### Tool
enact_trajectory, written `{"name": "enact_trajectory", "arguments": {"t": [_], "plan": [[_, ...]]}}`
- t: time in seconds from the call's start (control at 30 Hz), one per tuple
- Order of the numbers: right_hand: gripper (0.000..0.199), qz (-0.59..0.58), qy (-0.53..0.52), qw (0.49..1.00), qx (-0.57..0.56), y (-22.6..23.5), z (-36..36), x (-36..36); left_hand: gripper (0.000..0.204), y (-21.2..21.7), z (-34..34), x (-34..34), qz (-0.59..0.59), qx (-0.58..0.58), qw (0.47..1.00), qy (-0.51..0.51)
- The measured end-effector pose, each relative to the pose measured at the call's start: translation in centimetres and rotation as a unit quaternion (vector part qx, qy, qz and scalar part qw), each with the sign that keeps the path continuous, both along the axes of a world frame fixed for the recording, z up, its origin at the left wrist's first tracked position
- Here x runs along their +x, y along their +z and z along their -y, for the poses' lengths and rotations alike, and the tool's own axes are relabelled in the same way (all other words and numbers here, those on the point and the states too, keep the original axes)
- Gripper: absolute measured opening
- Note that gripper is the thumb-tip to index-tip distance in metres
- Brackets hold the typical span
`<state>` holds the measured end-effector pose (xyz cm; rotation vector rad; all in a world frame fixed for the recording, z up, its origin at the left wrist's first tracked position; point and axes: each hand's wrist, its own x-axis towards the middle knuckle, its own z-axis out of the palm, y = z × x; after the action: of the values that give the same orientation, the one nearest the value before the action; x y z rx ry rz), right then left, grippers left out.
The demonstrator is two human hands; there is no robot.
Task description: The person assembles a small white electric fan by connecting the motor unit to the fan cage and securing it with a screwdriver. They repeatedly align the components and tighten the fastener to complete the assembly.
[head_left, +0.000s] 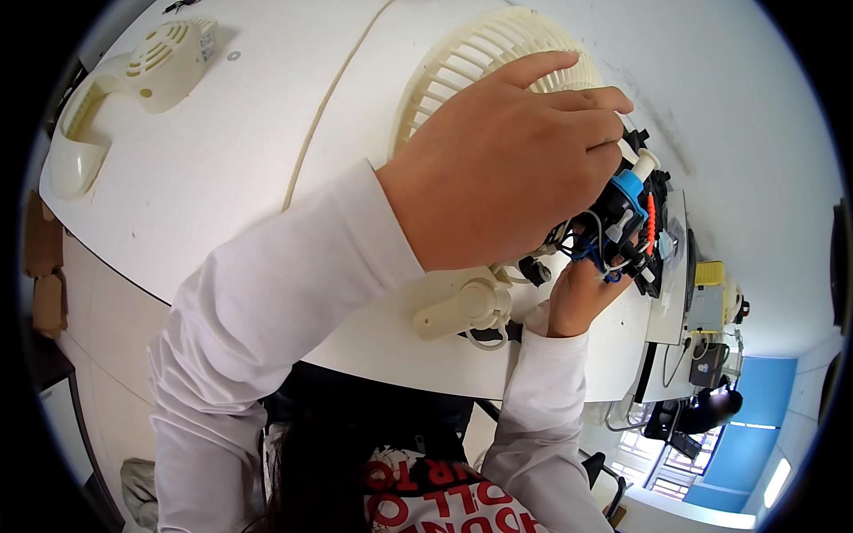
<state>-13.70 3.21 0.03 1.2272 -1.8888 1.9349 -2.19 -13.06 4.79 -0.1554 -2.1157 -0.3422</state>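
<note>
My right hand (582, 298) grips a fan motor assembly (627, 188) from below. It has a blue collar, a cream plastic knob on top and a tangle of loose blue, white and black wires. Over its near side reaches my left hand (515, 164), back upward. The outer finger is stretched out while the others bend down by the motor; thumb and fingertips are hidden, so I cannot see what they pinch. Beneath and behind this hand lies a round cream fan grille (444, 75). A cream plastic neck piece (462, 311) with a round joint rests below my left wrist.
A curved cream fan housing (164, 62) lies at the far left of the white table (222, 169), close to a small washer (235, 55). A long cord or strip (327, 107) crosses the tabletop. Yellow and grey equipment (708, 298) and a seated person (711, 409) are at the right.
</note>
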Motion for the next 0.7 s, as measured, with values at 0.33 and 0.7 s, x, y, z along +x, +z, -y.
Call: {"name": "enact_trajectory", "arguments": {"t": [0.33, 0.7], "plan": [[0.039, -0.014, -0.021, 1.0, 0.013, 0.12, -0.07, 0.08, 0.025, -0.55, -0.42, -0.07, -0.017, 0.008, 1.0, 0.006], [0.039, -0.024, -0.027, 0.999, 0.015, 0.13, 0.37, 0.02, 0.027, -0.35, -0.67, 0.09, -0.066, 0.078, 0.994, 0.023]]}}
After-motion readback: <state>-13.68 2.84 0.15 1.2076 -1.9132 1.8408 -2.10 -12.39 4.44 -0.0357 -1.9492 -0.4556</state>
